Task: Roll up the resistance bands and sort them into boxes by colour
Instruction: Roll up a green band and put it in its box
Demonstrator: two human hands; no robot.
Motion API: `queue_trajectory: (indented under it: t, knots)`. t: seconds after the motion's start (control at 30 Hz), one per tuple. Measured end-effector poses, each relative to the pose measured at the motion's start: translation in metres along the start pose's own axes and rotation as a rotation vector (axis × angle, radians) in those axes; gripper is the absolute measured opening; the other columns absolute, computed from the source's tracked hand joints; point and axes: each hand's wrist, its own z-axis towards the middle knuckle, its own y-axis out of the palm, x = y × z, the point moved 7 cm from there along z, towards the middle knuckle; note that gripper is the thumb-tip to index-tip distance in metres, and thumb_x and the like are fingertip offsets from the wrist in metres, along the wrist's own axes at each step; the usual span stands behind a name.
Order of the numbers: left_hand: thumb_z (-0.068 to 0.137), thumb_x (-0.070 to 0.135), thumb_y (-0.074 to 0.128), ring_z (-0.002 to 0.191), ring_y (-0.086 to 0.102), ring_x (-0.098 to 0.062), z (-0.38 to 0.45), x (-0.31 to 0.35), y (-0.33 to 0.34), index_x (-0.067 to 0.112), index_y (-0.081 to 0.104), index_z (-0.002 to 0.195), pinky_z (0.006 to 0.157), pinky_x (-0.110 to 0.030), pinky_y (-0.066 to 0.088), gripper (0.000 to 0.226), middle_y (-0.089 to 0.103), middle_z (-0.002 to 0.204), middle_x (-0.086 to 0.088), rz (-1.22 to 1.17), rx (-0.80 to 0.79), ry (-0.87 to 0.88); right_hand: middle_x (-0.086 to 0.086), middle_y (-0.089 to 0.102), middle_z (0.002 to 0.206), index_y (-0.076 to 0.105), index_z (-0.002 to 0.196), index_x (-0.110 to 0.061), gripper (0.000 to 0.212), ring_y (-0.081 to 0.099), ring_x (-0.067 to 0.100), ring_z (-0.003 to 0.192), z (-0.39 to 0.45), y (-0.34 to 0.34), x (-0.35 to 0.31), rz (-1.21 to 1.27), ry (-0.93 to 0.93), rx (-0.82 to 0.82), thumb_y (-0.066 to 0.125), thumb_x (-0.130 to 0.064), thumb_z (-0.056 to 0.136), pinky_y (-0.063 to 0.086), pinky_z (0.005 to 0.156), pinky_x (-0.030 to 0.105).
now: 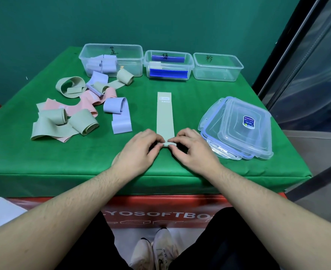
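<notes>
Starting the roll on the green band (164, 115)

Left hand (141, 148) and right hand (191, 148) pinch its near end, fingers curled round the first turn; the rest lies flat mid-table; keep edges square, roll tight.

Bright, even overhead light, soft shadows, sharp centre, wide-angle bending at the edges.

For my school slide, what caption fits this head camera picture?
Both hands, left and right, start rolling a green band on the table.
</notes>
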Motion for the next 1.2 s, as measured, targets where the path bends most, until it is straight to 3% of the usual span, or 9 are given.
queue_trajectory:
  t: [0.17, 0.5, 0.63, 0.77, 1.03, 1.2]
  knots:
    - [0.096, 0.022, 0.061, 0.090, 0.056, -0.011, 0.001, -0.002, 0.000, 0.015, 0.070, 0.105, 0.085, -0.022, 0.041, 0.014, 0.058, 0.101, 0.004, -0.013, 0.016, -0.034, -0.006, 0.057, 0.104, 0.072, 0.116, -0.021, 0.027, 0.051, 0.013, 0.099, 0.001, 0.001, 0.001, 0.002, 0.011, 0.000, 0.063, -0.035, 0.093, 0.040, 0.089, 0.024]
    - [0.095, 0.023, 0.063, 0.085, 0.052, -0.003, -0.001, -0.003, -0.002, 0.017, 0.070, 0.115, 0.080, -0.015, 0.036, 0.022, 0.056, 0.110, 0.008, -0.002, 0.041, -0.053, -0.007, 0.063, 0.103, 0.071, 0.110, -0.020, 0.020, 0.052, 0.015, 0.096, 0.002, 0.000, 0.002, 0.024, -0.010, 0.024, 0.067, -0.026, 0.091, 0.038, 0.086, 0.020]
    - [0.093, 0.016, 0.064, 0.094, 0.057, -0.009, -0.001, -0.001, -0.002, 0.016, 0.071, 0.111, 0.083, -0.012, 0.034, 0.019, 0.061, 0.109, 0.006, 0.020, 0.030, -0.032, -0.007, 0.059, 0.106, 0.070, 0.113, -0.019, 0.025, 0.052, 0.015, 0.099, 0.001, 0.000, 0.003, 0.007, 0.006, 0.019, 0.066, -0.028, 0.091, 0.041, 0.090, 0.025]
    - [0.093, 0.015, 0.064, 0.095, 0.060, -0.015, 0.001, -0.001, -0.002, 0.014, 0.072, 0.112, 0.085, -0.015, 0.037, 0.020, 0.063, 0.108, 0.003, 0.036, 0.027, -0.031, -0.007, 0.056, 0.114, 0.066, 0.120, -0.021, 0.030, 0.052, 0.013, 0.105, 0.000, -0.001, 0.001, 0.018, -0.006, 0.011, 0.066, -0.027, 0.091, 0.040, 0.093, 0.024]
    - [0.092, 0.020, 0.067, 0.087, 0.059, -0.013, 0.009, -0.003, 0.000, 0.012, 0.071, 0.114, 0.083, -0.029, 0.047, 0.024, 0.062, 0.108, 0.003, 0.038, -0.001, -0.041, -0.009, 0.062, 0.106, 0.071, 0.114, -0.023, 0.022, 0.055, 0.013, 0.100, 0.006, 0.003, 0.008, 0.092, 0.038, 0.002, 0.066, -0.024, 0.093, 0.045, 0.090, 0.028]
    - [0.094, 0.022, 0.065, 0.093, 0.058, -0.011, 0.004, 0.000, -0.002, 0.016, 0.071, 0.112, 0.081, -0.018, 0.038, 0.020, 0.065, 0.103, 0.005, 0.020, 0.019, -0.010, -0.006, 0.064, 0.103, 0.072, 0.112, -0.019, 0.020, 0.055, 0.014, 0.097, 0.001, -0.002, 0.003, 0.088, -0.010, 0.056, 0.065, -0.020, 0.093, 0.044, 0.088, 0.028]
